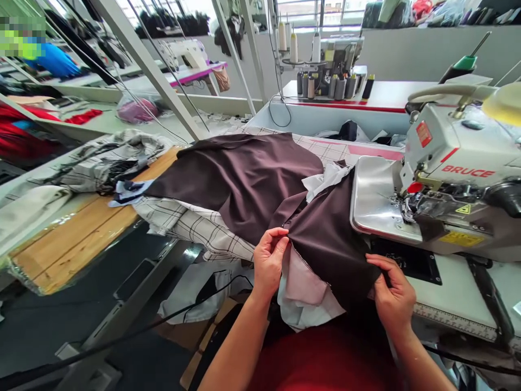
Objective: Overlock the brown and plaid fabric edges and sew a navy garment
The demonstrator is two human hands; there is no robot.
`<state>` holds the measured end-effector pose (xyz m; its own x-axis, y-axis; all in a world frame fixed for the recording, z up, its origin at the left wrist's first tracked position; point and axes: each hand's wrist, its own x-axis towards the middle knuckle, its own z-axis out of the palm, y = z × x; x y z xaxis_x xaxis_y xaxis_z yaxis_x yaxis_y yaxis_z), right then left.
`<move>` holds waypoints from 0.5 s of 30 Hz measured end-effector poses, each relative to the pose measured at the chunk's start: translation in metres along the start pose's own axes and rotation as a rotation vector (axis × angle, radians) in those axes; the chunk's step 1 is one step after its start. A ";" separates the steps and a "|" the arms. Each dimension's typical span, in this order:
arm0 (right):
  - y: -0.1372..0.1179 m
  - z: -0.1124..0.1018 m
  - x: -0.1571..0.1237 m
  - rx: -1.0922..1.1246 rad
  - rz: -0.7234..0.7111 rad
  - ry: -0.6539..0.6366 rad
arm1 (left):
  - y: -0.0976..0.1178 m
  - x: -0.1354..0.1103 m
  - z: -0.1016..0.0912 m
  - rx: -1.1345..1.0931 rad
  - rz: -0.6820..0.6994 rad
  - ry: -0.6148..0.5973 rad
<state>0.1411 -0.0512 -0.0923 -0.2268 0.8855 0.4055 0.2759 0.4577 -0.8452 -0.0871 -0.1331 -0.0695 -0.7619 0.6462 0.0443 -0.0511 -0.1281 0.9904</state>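
A dark brown fabric piece [325,228] stretches between my two hands in front of the overlock sewing machine [459,174]. My left hand [271,258] pinches its edge between thumb and fingers. The opposite edge is gripped by my right hand [393,290], just below the machine's metal plate [376,195]. Pale pink and white pocket cloth [305,288] hangs beneath the brown fabric between my hands. More brown fabric [256,174] spreads away to the left, over checked white cloth [183,222].
At the left, a wooden board [77,239] wrapped in clear film carries crumpled checked cloth [109,157]. Thread cones [293,48] stand on another machine at the back. A slanted metal post [150,70] rises behind the fabric. A person in blue [59,57] is at the far left.
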 end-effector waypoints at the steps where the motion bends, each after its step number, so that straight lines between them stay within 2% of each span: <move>1: 0.000 0.000 0.001 -0.001 -0.004 0.000 | -0.001 -0.003 0.000 0.043 0.028 0.016; 3: -0.001 0.000 0.001 -0.004 -0.012 -0.003 | -0.005 -0.013 -0.002 0.205 0.113 0.054; 5: -0.001 0.000 0.002 -0.005 -0.014 -0.003 | -0.011 -0.023 -0.002 0.446 0.183 0.028; 7: 0.000 0.001 0.002 -0.001 -0.015 0.003 | -0.016 -0.030 -0.002 0.667 0.198 -0.042; 9: 0.000 0.001 0.002 0.003 -0.019 0.009 | -0.019 -0.033 -0.001 0.757 0.163 -0.079; 11: 0.000 0.000 0.002 0.007 -0.020 0.009 | -0.018 -0.033 -0.001 0.645 0.074 -0.097; 15: 0.001 0.000 0.001 0.004 -0.018 0.009 | -0.008 -0.035 -0.009 0.063 -0.153 -0.145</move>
<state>0.1414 -0.0498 -0.0924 -0.2232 0.8779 0.4236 0.2685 0.4731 -0.8391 -0.0661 -0.1612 -0.0801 -0.6472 0.7566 -0.0933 -0.1147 0.0243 0.9931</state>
